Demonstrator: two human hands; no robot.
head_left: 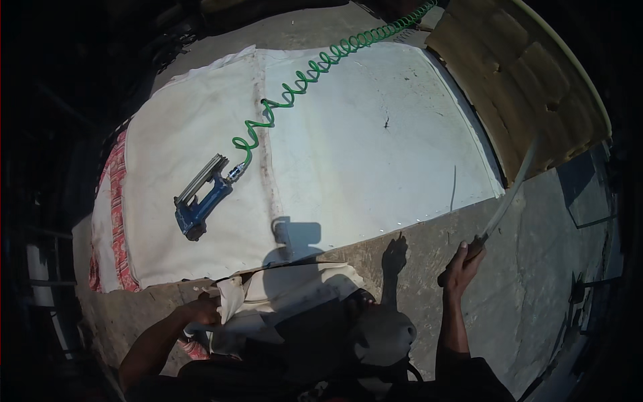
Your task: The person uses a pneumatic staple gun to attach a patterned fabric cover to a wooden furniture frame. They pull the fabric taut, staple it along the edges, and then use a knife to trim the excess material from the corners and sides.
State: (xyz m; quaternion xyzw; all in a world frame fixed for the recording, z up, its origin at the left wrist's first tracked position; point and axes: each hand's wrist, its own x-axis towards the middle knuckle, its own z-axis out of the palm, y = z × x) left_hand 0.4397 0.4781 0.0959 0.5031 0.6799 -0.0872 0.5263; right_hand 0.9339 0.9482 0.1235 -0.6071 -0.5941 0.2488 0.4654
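Observation:
My right hand (461, 268) is closed around the dark handle of a long knife (504, 206), its thin blade slanting up and away to the right. At the lower left, my left hand (203, 309) is closed on the edge of a loose piece of off-white fabric (295, 285), part of it in shadow over my lap. Ahead of both hands lies a wide panel covered in white fabric (375, 161), a dark-stained seam running down it. On its left half rests a blue pneumatic staple gun (204, 201), joined to a green coiled air hose (295, 94).
A brown, worn foam-like slab (516, 80) lies at the upper right, beside the panel's right edge. Red patterned cloth (117, 208) shows along the panel's left side. Concrete floor (536, 268) surrounds it all. The hose runs up toward the far right.

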